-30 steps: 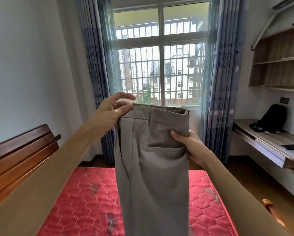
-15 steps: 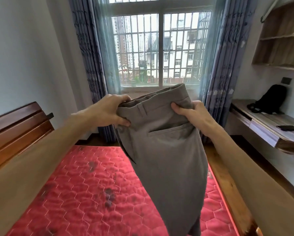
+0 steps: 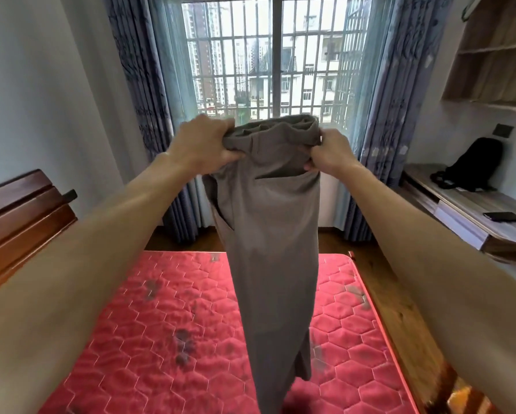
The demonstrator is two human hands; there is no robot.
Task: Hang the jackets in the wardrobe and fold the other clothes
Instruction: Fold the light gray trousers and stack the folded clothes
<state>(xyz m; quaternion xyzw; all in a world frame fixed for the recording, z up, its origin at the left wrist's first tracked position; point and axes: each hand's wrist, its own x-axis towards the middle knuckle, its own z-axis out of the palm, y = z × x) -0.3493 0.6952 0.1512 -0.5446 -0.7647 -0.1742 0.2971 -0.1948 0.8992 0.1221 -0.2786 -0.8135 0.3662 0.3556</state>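
Below the grip lay a red quilted hexagon-stitched mattress. Grey-brown fabric trousers hung from it over the mattress. The left hand and right hand each clutched bunched waistband, fingers curled tight.

No readable text, label, brand, number or sign anywhere in view.

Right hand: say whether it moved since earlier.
Yes. The right hand rose, from level with the desk to above it, now gripping the trousers at the waistband.
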